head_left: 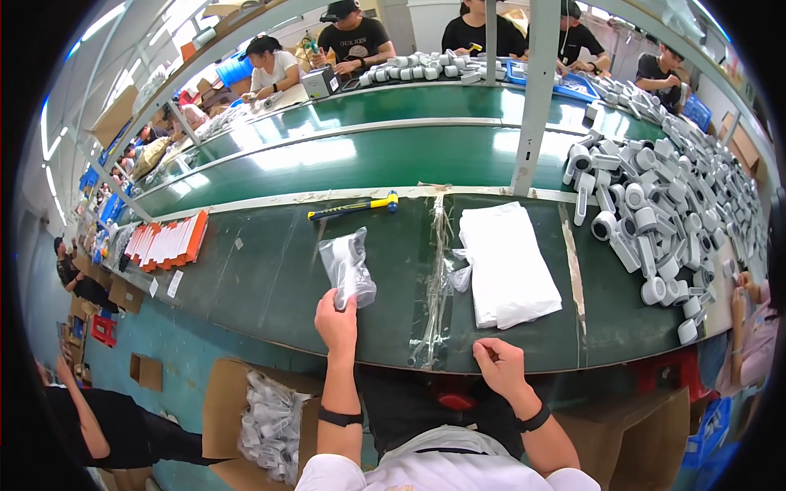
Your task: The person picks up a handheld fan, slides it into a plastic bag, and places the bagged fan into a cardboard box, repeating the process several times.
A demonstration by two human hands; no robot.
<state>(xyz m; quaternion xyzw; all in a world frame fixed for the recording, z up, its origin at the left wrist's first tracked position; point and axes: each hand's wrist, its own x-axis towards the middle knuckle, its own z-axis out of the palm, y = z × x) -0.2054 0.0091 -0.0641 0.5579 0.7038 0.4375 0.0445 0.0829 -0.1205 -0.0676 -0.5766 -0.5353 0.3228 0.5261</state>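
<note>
My left hand (336, 321) is closed around the lower end of a grey-white plastic handheld device with a rounded head and a handle (350, 266). A clear plastic bag (364, 286) is around the device, which lies on the dark green tabletop (262, 278). My right hand (501, 368) hovers at the table's front edge with its fingers curled in, and nothing shows in them. Just beyond it lies a stack of white plastic bags (512, 266), the thing nearest to that hand.
A yellow-and-black hammer (354, 206) lies behind the bagged device. Orange-and-white flat boxes (168, 241) are at left, a large heap of loose devices (647, 196) at right. Below stands a carton (223, 409) of bagged devices. Several people work across the green conveyor (393, 155).
</note>
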